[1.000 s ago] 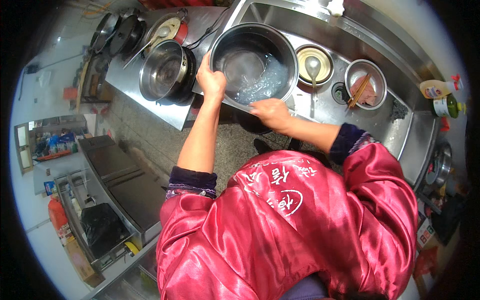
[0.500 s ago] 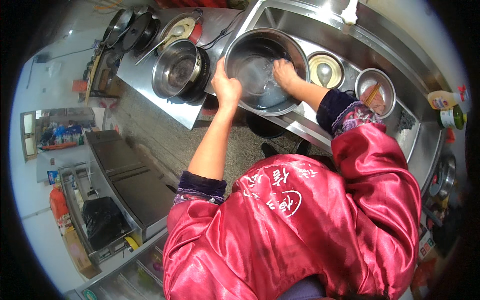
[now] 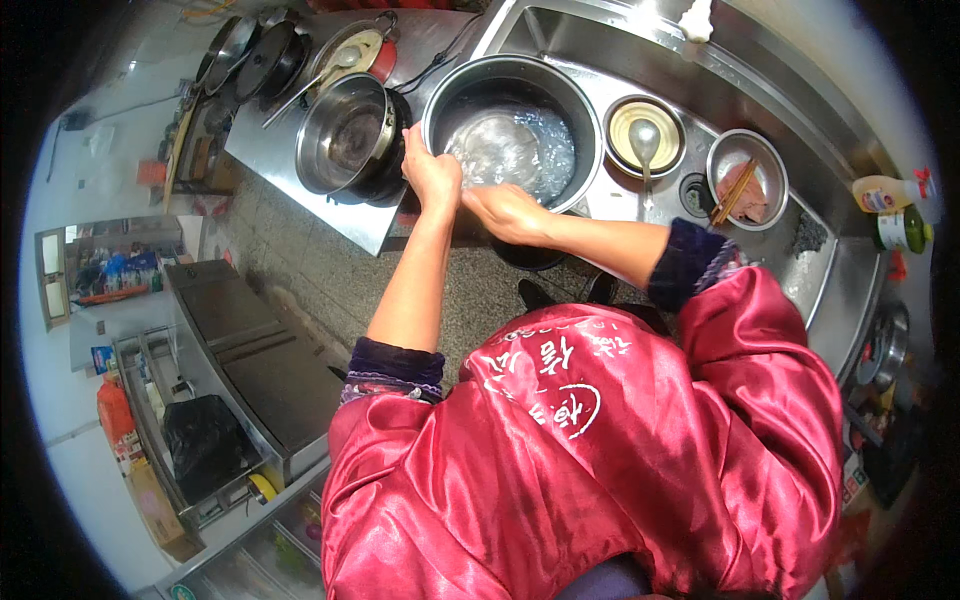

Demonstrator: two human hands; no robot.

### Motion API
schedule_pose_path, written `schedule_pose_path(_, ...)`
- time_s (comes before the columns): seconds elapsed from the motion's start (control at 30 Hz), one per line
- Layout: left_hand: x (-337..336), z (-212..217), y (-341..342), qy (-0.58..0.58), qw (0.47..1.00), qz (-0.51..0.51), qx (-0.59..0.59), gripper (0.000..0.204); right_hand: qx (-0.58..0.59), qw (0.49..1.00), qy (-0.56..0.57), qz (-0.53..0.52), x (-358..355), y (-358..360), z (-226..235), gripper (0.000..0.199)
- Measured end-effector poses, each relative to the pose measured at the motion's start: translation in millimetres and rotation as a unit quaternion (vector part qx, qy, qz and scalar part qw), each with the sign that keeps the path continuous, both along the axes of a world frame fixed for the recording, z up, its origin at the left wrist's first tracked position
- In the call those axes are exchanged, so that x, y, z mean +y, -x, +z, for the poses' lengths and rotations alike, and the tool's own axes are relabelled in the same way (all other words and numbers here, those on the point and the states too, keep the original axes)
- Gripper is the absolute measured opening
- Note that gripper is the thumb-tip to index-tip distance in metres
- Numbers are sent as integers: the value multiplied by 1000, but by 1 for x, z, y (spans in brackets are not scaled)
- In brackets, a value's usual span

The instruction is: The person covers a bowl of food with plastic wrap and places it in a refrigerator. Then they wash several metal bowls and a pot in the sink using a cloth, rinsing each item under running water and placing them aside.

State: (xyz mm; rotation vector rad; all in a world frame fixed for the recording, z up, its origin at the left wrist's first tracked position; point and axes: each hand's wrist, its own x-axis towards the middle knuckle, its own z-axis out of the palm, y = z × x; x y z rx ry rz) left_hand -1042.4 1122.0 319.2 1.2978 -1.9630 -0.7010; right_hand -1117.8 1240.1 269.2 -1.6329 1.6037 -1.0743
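Note:
A large deep metal pot (image 3: 452, 110) with moving water (image 3: 515, 145) in it leans over the sink's front edge. My left hand (image 3: 433, 180) is closed around its left rim, thumb on top. My right hand (image 3: 508, 212) is closed at the near rim, beside my left wrist; part of its fingers is hidden. Right of the pot, a bowl of pale yellowish contents (image 3: 622, 122) holds a metal ladle (image 3: 645, 142). Farther right, chopsticks (image 3: 738, 190) lie over pinkish meat (image 3: 755, 200) in a steel bowl (image 3: 720, 152).
The steel sink (image 3: 560, 30) runs along the back and right. On the left counter (image 3: 262, 145) sit an empty-looking steel pot (image 3: 350, 135) and a pan of pale contents (image 3: 362, 45). A dark bucket (image 3: 530, 257) stands below the large pot. Bottles (image 3: 900, 232) line the right edge.
My right hand has come out of the pot's water to its near rim. The pot has shifted left, toward the steel pot, and its water is stirred up.

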Motion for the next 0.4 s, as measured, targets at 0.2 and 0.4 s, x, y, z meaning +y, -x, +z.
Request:
schedule_pose_path(0.2, -17, -4, 11, -1, 997, -47, -66, 57, 215, 962, -9, 166, 50, 81, -1, 11)
schedule_pose_path(0.4, 11, 1, 17, 18, 998, -49, 32, 58, 44, 983, -17, -175, 2, -23, 24, 10)
